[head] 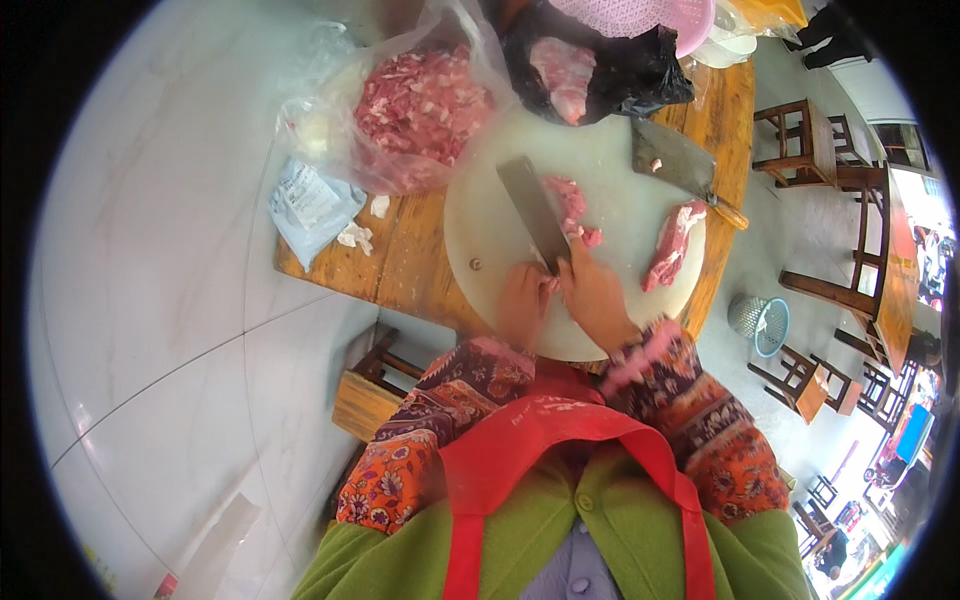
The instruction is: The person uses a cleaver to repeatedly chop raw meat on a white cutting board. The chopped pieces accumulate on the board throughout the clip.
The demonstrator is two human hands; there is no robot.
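Observation:
My right hand (596,294) grips a kitchen knife with a broad rectangular blade (531,210), which points up and left over a round white cutting board (480,217). Close beside it, my left hand (523,298) pinches a small piece of raw meat (551,284) by the near end of the blade. Cut raw meat (568,201) lies just right of the blade. A longer strip of raw meat (675,244) rests at the board's right side. Across the upper right of the board lies a cleaver (673,156) with a wooden handle and a meat scrap on it.
A clear plastic bag of chopped meat (424,105) stands at the board's upper left. Behind the board, a black plastic bag (637,75) holds a larger meat piece (564,71) near a pink basket (645,15). A blue-white packet (313,202) overhangs the wooden table's (416,255) left edge.

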